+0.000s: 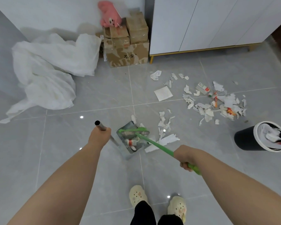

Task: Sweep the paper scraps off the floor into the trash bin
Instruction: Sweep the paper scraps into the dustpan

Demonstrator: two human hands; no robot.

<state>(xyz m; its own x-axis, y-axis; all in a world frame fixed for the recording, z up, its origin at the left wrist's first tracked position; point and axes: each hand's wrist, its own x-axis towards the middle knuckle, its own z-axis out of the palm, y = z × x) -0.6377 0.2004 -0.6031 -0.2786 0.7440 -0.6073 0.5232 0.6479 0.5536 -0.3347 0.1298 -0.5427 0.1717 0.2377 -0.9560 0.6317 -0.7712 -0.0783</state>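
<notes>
Head view shows us the torn white paper scraps point(217, 108) mostly loose on the grey tiled floor point(71, 159). The thickest heap lies well to our right, near the black round trash bin with a white rim point(245, 138), and a smaller trail lies just beside the grey long-handled dustpan point(127, 154). A few pieces already sit in the pan. The green plastic broom point(135, 130) rests its head at the pan's mouth. Our left hand point(99, 137) has its fingers wrapped round the dustpan's metal tube handle, and our right hand point(184, 157) has its fingers clamped on the broom's green stick. We judge we are partway through gathering, with a first batch in and most scraps not yet collected. Next we would reach the broom to the nearby trail and drag it into the steadied pan, then work toward the big heap before tipping into the bin. Beyond lie a crumpled white sheet point(47, 70), stacked cardboard boxes point(126, 46), a pink plush toy point(109, 15) and a white cabinet point(201, 25).
</notes>
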